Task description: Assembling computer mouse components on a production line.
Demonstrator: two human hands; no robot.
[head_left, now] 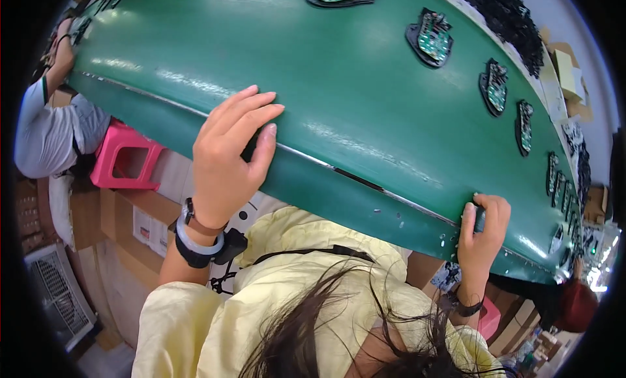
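Observation:
A green conveyor belt (313, 72) runs across in front of me. My left hand (231, 150) lies over its near edge, fingers stretched out and holding nothing. Further right, my right hand (484, 238) is at the same edge with its fingers curled round a small dark object (480, 219). Most of that object is hidden by the fingers, so its kind does not show. On the belt's far side sit black mouse-shaped shells with green circuit boards, one at the upper right (433, 39) and another (495, 88) beyond it. Neither hand touches them.
Several similar shells (553, 173) line the belt at right. Dark parts lie heaped (502, 19) along the far ledge. At left, another person's arm (62, 55) reaches onto the belt beside a pink stool (127, 156). Cardboard boxes (124, 231) stand below. Another person (574, 306) is at far right.

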